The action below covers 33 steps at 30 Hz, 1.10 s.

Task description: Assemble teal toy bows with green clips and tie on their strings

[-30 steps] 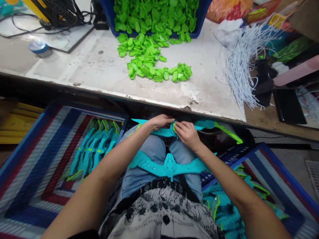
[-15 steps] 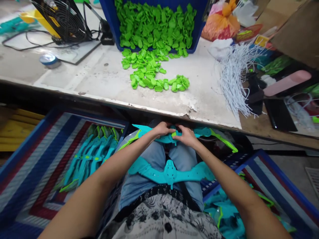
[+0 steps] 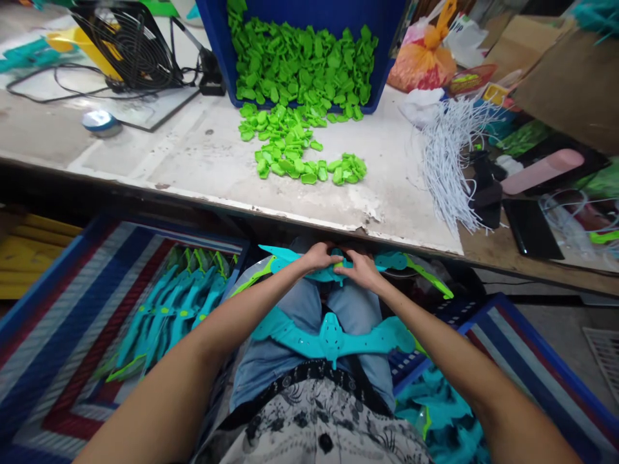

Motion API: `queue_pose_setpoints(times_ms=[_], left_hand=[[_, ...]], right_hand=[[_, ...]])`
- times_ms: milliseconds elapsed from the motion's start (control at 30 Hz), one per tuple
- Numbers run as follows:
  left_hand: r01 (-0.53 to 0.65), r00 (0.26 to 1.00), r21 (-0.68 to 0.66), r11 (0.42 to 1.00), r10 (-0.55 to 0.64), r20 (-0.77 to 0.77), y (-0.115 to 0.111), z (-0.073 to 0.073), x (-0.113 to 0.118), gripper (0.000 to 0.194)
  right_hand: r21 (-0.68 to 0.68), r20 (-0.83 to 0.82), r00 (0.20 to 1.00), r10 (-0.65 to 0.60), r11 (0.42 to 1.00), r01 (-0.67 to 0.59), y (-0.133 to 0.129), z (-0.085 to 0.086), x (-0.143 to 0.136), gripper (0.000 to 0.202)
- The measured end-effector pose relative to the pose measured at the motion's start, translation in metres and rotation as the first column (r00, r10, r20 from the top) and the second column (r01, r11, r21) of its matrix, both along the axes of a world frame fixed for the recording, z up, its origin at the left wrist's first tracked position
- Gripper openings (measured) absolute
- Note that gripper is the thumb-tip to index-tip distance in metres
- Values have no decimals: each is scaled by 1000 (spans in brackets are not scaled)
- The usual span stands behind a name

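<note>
Head cam: L hand [image 3: 319, 256] & R hand [image 3: 363, 269] pinch 1 turquoise plastic wing-shaped piece w/ lime-green tips [image 3: 394, 261] at ctr of frame, fingertips meeting at its small green middle part. 1 similar turquoise winged plastic piece [image 3: 331, 339] lies on the lap, lower ctr. Blue plastic bin of lime-green plastic clips [image 3: 380, 84], upper ctr.

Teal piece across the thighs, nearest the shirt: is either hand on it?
No, the left hand and right hand are both on the other teal piece, nearer the table.
</note>
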<state>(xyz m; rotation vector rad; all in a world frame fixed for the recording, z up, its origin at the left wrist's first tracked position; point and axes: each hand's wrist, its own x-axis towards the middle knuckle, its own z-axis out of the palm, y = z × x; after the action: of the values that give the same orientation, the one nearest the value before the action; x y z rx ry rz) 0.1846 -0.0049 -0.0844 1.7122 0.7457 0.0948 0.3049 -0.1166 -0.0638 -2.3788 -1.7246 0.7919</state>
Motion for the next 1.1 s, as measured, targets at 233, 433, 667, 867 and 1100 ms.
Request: queue_pose_setpoints(times_ms=[233,433,667,867,1100], left_hand=[[-13,992,376,927,59,-112,-23,16,-12,43],[219,974,789,574,-76,-215,-69,9,-31,70],[384,921,655,650,-217,-324,-46,24,-31,52],[458,880,357,814,-357,-314,-10,49,-17,42],[485,858,-25,874,-481,-178,15,42,-2,36]], right_hand=[[496,97,995,-15,868,-35,30,57,10,27],[706,9,953,-304,676,210,138,78,80,32],[696,-249,859,-448,534,480,105,59,101,33],[623,20,875,-483,690,367,23,63,80,31],[633,201,979,21,760,-146,13,76,112,16]])
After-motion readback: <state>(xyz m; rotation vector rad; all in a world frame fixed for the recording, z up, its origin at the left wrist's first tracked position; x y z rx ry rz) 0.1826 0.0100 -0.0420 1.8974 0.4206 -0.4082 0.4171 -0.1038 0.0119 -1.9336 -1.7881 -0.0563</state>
